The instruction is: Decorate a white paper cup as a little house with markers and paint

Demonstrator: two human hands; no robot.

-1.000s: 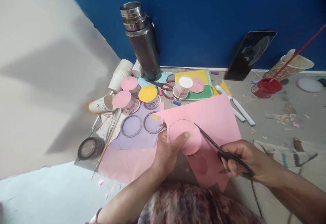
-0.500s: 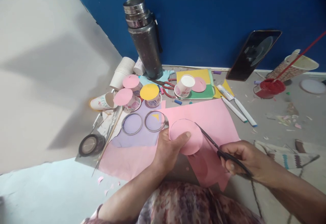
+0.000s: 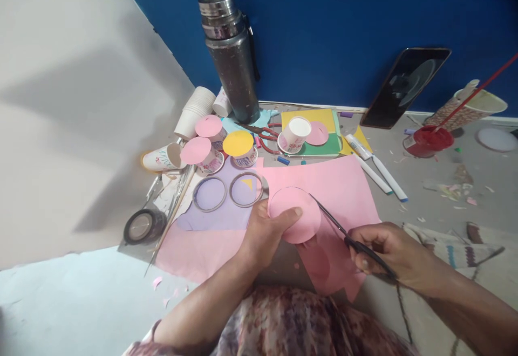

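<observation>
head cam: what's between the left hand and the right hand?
The pink paper sheet, with the partly cut pink circle under the left hand thumb; the scissors blades reach from the right hand to the circle's edge.

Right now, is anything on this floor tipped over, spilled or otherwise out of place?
Yes. One paper cup lies on its side by the left wall, while the capped cups beside it stand upright. Paper scraps are scattered on the floor at right. The red paint pot is upright; no spill shows.
</observation>
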